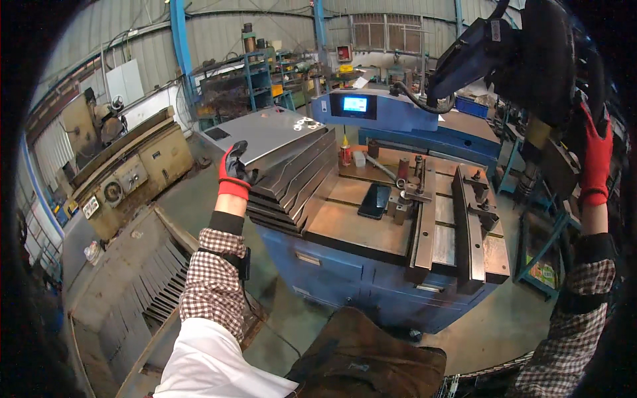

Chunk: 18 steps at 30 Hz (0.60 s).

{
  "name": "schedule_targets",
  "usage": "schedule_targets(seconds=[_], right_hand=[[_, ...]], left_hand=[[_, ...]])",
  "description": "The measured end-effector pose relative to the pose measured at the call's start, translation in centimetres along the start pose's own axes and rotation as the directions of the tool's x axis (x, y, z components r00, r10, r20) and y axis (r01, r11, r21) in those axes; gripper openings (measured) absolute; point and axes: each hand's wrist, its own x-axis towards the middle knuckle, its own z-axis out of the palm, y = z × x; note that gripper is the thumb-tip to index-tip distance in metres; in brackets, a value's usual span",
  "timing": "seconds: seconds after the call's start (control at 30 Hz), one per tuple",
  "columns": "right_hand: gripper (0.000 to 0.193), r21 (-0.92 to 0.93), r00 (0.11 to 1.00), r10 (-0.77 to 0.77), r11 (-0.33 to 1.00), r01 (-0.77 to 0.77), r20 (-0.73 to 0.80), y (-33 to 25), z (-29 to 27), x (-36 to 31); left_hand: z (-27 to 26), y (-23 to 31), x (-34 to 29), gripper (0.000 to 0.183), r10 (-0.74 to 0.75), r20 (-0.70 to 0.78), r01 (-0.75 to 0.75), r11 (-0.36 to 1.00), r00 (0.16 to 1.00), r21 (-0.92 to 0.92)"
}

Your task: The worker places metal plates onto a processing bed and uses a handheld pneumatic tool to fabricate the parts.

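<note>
My left hand (235, 171), in a red glove with black palm and fingers, is at the near left corner of the top grey metal sheet (269, 132). Its thumb and fingers are apart in a curved shape; firm contact with the sheet does not show. Beneath lies a fanned stack of bent metal sheets (298, 176) on the worktable. My right hand (596, 156), gloved the same way, is raised at the far right with its fingers around a dark handle of the black jointed machine arm (544, 60). The arm's spindle (529, 169) points downward.
On the worktable (348, 205) are a phone (375, 201), a bar-handled tool (381, 167), a red bottle (345, 154) and clamped steel rails (468, 225). Behind stands a blue machine with a lit screen (354, 104). A large metal bin (126, 298) is at left.
</note>
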Motion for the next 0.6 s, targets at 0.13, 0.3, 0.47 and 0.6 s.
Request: schedule_targets(seconds=[0.13, 0.3, 0.47, 0.6], right_hand=[[0.053, -0.044, 1.0, 0.009, 0.999, -0.008, 0.022, 0.3, 0.8, -0.3], [0.052, -0.111, 0.999, -0.028, 0.993, 0.03, 0.019, -0.6, -1.3, 0.1], [0.052, 0.064, 0.999, 0.041, 0.997, -0.042, 0.015, -0.6, 3.3, -2.4], [0.051, -0.129, 0.999, -0.051, 0.99, 0.052, 0.016, -1.9, -1.1, -1.2]], left_hand=[[-3.4, -0.2, 2.5, 0.028, 0.113, 0.034, -0.114, 0.993, 0.993, 0.038], [-2.3, -5.2, 4.3, 0.022, -0.181, 0.028, 0.182, 0.981, 0.983, -0.059], [-17.2, 5.0, 8.4, 0.014, 0.016, 0.572, -0.344, 0.813, 0.82, 0.471], [-7.0, -3.1, 3.4, 0.034, -0.5, 0.386, 0.319, 0.838, 0.776, 0.443]])
